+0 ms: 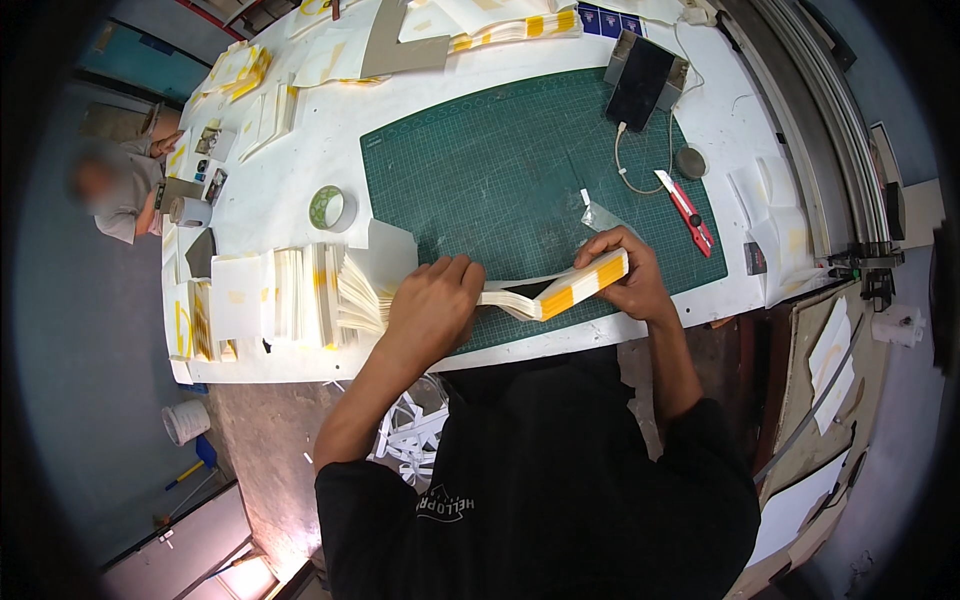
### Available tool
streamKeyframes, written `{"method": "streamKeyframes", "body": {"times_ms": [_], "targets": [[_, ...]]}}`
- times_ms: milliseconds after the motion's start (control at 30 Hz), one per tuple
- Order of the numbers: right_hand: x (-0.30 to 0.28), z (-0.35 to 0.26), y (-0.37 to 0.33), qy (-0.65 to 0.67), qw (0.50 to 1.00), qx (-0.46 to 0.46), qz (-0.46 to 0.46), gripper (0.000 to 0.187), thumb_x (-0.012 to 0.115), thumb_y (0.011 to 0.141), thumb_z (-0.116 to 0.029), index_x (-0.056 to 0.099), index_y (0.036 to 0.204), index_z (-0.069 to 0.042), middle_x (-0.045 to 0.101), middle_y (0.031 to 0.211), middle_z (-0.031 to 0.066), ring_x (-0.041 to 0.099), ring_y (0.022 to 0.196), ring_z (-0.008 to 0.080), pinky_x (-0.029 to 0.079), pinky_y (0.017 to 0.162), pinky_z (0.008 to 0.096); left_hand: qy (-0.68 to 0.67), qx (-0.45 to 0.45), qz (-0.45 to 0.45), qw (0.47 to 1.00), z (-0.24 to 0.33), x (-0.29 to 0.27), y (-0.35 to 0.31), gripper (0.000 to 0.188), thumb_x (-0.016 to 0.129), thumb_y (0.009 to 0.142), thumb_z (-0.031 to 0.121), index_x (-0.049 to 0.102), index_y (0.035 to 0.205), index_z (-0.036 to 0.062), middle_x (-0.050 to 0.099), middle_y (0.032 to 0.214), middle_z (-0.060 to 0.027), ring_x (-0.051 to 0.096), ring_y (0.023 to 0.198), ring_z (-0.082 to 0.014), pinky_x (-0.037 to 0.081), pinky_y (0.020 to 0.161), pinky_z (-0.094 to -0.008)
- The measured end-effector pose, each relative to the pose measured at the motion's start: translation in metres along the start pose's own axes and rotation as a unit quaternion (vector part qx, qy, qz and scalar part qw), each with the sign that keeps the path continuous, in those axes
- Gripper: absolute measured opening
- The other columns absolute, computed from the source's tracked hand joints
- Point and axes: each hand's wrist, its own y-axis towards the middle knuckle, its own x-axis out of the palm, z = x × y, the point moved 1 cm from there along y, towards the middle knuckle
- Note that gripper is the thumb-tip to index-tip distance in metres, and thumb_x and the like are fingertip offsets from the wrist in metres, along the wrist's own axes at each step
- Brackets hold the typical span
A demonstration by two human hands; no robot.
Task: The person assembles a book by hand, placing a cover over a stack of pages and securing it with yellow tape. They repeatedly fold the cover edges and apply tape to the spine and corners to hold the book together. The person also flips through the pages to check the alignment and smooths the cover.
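Over the near edge of the green cutting mat, a thick stack of paper sheets (585,284) with a yellow-and-white striped edge spans between my hands. My right hand (640,275) grips its right end, thumb and fingers on opposite sides. Curled fingers of my left hand (435,305) close on the left end, where the pages bend and fan out; the fingertips are hidden. Just left of that hand stands a row of fanned white and yellow paper stacks (315,290).
The green cutting mat (480,150) carries a red utility knife (690,215), a phone (640,95) on a stand with a cable, and a small round grey object (689,162). A tape roll (332,208) stands left of it. Another person (125,190) is at the table's far left. Paper strips (412,435) lie below the edge.
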Motion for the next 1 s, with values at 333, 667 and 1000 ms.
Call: {"method": "streamKeyframes", "body": {"times_ms": [333,667,1000], "targets": [[-0.017,0.0,0.008,-0.027,0.996,-0.007,-0.083,0.038,0.091,0.075,0.0,0.064,0.1,-0.009,0.075,0.106,0.0093,0.072,0.104,0.0208,0.055,0.102,0.0447,-0.105,0.029,0.045,0.993,0.025,-0.018,0.019,0.045,0.091,0.075,0.027,0.068,0.107,0.0051,0.069,0.1,-0.0123,0.067,0.101,-0.035,0.051,0.094,-0.0471],[-0.017,0.008,0.004,-0.06,0.996,0.008,-0.06,0.049,0.096,0.072,-0.015,0.065,0.108,-0.005,0.074,0.11,0.011,0.071,0.105,0.0213,0.055,0.099,0.041,-0.113,0.078,-0.045,0.989,0.036,-0.005,0.022,0.037,0.088,0.079,0.027,0.072,0.103,0.0039,0.07,0.102,-0.0127,0.067,0.105,-0.0316,0.05,0.097,-0.0433],[-0.006,0.001,0.002,0.051,0.997,0.026,-0.048,0.055,0.099,0.069,-0.016,0.064,0.11,-0.007,0.075,0.105,0.0099,0.073,0.102,0.0216,0.053,0.105,0.0453,-0.071,0.065,-0.071,0.993,0.04,0.004,0.016,0.038,0.088,0.079,0.031,0.073,0.102,0.0057,0.072,0.104,-0.0113,0.068,0.105,-0.0301,0.051,0.096,-0.0426]]}}
